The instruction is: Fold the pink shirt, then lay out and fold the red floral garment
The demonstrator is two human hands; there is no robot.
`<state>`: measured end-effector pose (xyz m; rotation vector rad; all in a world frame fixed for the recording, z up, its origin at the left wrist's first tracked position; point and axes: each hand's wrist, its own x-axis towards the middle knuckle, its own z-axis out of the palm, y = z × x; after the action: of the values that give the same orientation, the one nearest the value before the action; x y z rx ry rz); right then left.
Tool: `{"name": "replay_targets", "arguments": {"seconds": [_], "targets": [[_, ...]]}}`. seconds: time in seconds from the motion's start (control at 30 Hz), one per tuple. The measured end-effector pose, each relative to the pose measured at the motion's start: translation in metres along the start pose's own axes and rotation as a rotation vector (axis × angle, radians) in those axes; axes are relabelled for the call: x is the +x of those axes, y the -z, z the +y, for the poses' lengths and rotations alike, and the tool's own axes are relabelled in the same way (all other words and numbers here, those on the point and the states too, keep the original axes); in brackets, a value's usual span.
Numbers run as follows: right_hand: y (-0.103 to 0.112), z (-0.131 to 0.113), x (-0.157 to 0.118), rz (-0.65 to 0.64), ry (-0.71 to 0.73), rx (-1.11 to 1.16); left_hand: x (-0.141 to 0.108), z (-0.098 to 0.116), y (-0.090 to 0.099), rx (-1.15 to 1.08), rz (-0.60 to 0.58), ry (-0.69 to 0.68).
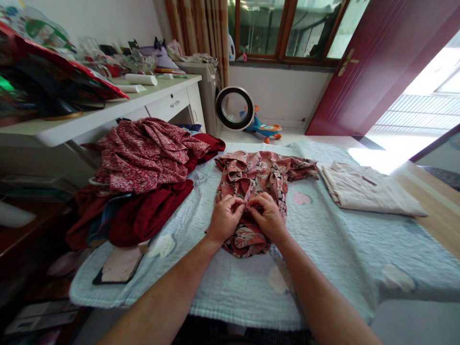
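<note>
A pink and black patterned shirt lies spread on the light blue quilted cover, its sleeves toward the far side. My left hand pinches the front of the shirt near its middle. Right beside it, my right hand pinches the same cloth, and the fingertips of both hands nearly meet. The small bit between the fingertips is too tiny to make out. Below the hands, the shirt's near end is bunched and rounded.
Red and white patterned clothes are heaped over dark red cloth at the left. A folded cream garment lies at the right. A flat notebook-like item rests near the front left edge. Beyond stand a cluttered white desk and an open washer door.
</note>
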<state>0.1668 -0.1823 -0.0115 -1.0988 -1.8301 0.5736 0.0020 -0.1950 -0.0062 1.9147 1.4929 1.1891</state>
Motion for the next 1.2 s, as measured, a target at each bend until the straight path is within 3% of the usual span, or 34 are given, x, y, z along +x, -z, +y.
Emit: {"name": "replay_targets", "arguments": {"seconds": [0.17, 0.47, 0.63, 1.03, 1.2], "targets": [[0.000, 0.000, 0.000, -0.030, -0.020, 0.060, -0.001, 0.001, -0.005, -0.049, 0.012, 0.025], [-0.001, 0.006, 0.000, -0.012, -0.009, 0.120, 0.002, -0.002, -0.007, -0.752, -0.101, 0.422], [-0.002, 0.006, -0.001, 0.004, -0.029, 0.178, 0.001, -0.001, -0.010, -0.973, -0.126, 0.603], [-0.006, 0.006, -0.005, -0.001, -0.145, 0.146, -0.001, -0.006, -0.015, -0.887, -0.126, 0.546], [-0.005, 0.003, -0.007, -0.026, -0.206, 0.107, 0.000, -0.009, -0.017, -0.671, -0.091, 0.428]]}}
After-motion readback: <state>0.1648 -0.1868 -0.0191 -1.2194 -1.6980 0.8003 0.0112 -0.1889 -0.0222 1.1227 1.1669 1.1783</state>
